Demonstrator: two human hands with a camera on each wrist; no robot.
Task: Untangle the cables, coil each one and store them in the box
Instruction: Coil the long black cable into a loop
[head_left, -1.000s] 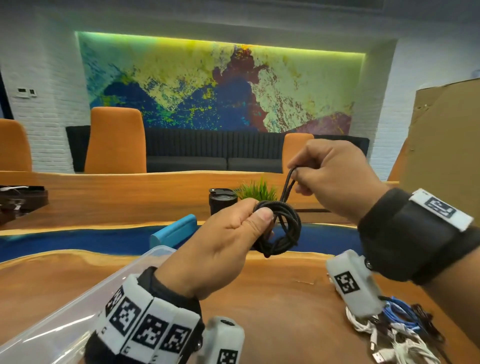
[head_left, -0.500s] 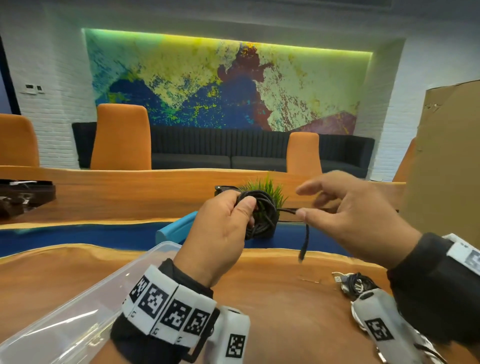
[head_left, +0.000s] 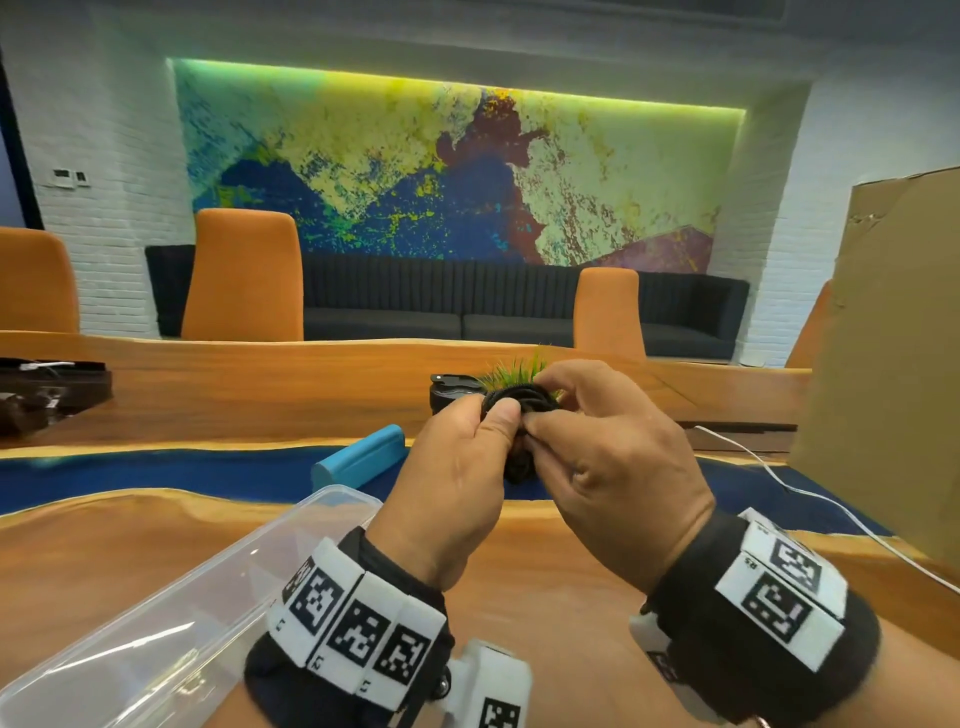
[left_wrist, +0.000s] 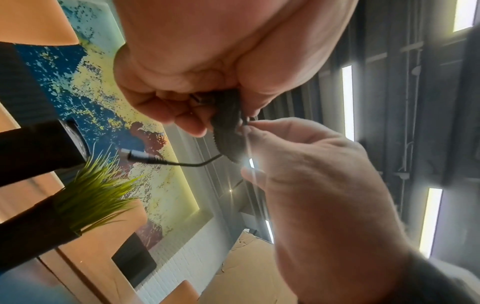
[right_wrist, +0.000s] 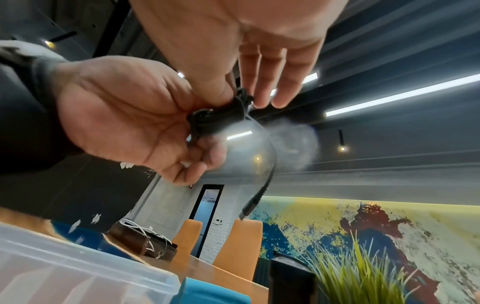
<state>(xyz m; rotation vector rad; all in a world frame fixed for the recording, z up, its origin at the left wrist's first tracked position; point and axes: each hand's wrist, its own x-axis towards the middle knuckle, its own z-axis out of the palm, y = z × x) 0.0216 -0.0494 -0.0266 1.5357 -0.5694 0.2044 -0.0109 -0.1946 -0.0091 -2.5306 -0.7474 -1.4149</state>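
Observation:
A black cable (head_left: 519, 402), wound into a small coil, is held up in front of me over the wooden table (head_left: 130, 545). My left hand (head_left: 493, 423) grips the coil from the left, thumb on top. My right hand (head_left: 540, 423) pinches the same coil from the right with thumb and forefinger. In the left wrist view the coil (left_wrist: 228, 127) has a short free end with a plug (left_wrist: 137, 158) sticking out. The right wrist view shows that plug (right_wrist: 249, 207) hanging below the coil (right_wrist: 218, 117). The clear plastic box (head_left: 171, 623) lies open at lower left.
A blue case (head_left: 358, 457), a black cup (head_left: 452, 392) and a green plant (head_left: 514, 371) stand behind my hands. A cardboard sheet (head_left: 883, 364) rises at the right, with a white cable (head_left: 831, 509) running past it. Orange chairs line the far side.
My right hand, which held the cable's free end above and then to the right of the coil, has come in and now pinches the coil itself. The left hand kept hold of the coil.

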